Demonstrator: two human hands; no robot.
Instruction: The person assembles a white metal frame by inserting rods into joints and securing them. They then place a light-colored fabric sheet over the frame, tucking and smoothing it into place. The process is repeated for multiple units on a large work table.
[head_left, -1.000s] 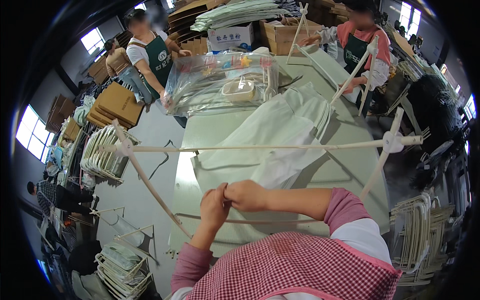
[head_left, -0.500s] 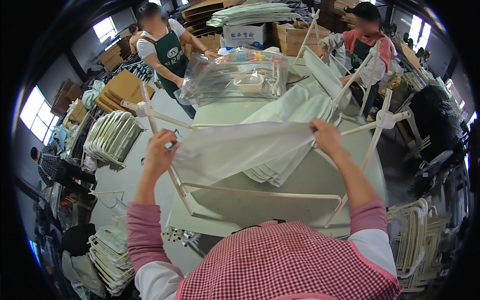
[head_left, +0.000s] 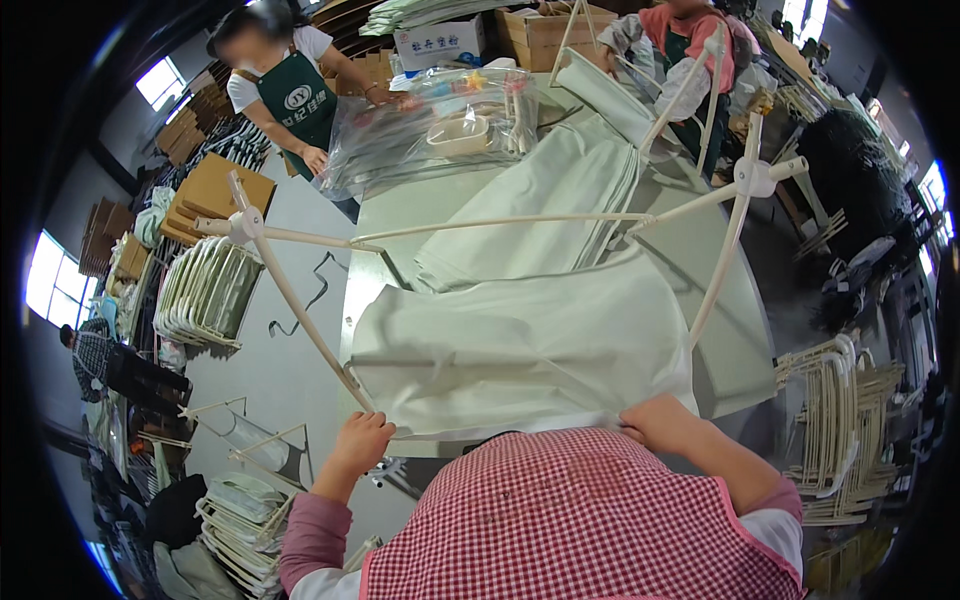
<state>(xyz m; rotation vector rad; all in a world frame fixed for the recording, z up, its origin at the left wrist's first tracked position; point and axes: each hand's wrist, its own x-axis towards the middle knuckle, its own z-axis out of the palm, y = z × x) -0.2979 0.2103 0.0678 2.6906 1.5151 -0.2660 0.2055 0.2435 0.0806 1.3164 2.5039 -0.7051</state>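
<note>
A pale green fabric panel point(head_left: 520, 335) lies across the lower part of a cream tubular frame point(head_left: 715, 265) standing on the table. My left hand point(head_left: 362, 440) pinches the panel's near left corner beside the foot of the frame's left leg. At the near right edge, my right hand point(head_left: 660, 424) is closed on the same cloth, close to my checked apron. The frame's near bottom bar is hidden under the fabric. White plastic joints point(head_left: 755, 178) sit where the frame's tubes cross. Behind the panel lies a stack of similar green cloth pieces point(head_left: 540, 205).
Clear plastic bags point(head_left: 430, 130) with parts lie at the table's far left, by a co-worker in a green apron point(head_left: 300, 95). Another co-worker point(head_left: 685, 75) handles a similar frame at far right. Folded frames stand at left point(head_left: 208, 290) and right point(head_left: 835, 430).
Both hands have come down and toward me, drawing the fabric from above the frame to over its near lower bar. The view has shifted slightly.
</note>
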